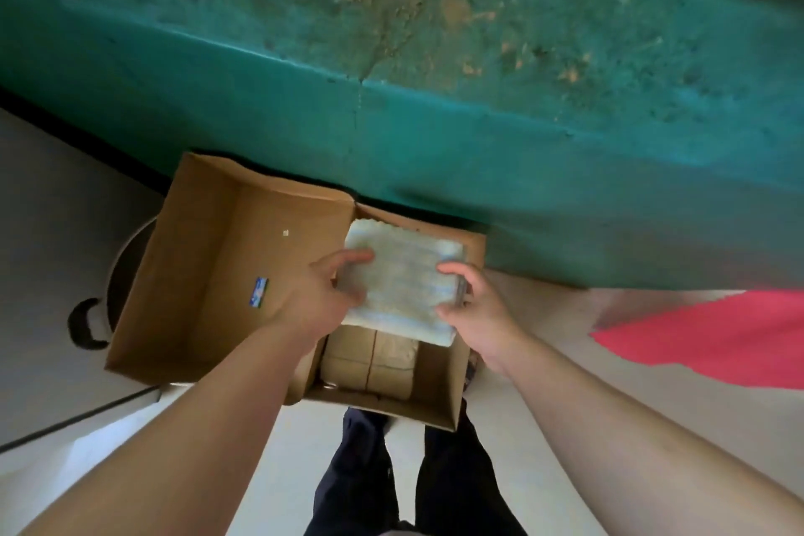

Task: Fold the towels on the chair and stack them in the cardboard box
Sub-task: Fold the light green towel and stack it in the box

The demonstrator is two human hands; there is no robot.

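- Two bare hands hold one pale green, folded rectangular terry towel [402, 281] above the open brown cardboard box [439, 396], which stands on the light floor [56, 205] close against the worn teal wall [435, 57]
- The left hand [322, 296] grips the towel's left edge with curled fingers; the right hand [474, 309] pinches its right edge between thumb and fingers
- A folded beige towel [370, 366] already lies in the box bottom, directly under the held one
- To do this step well, I judge: lower it level, square over the beige towel, and let go with both hands together so the fold stays shut
- The towel's long axis seems to run near to far, tilted slightly leftward at the far end; its face points up
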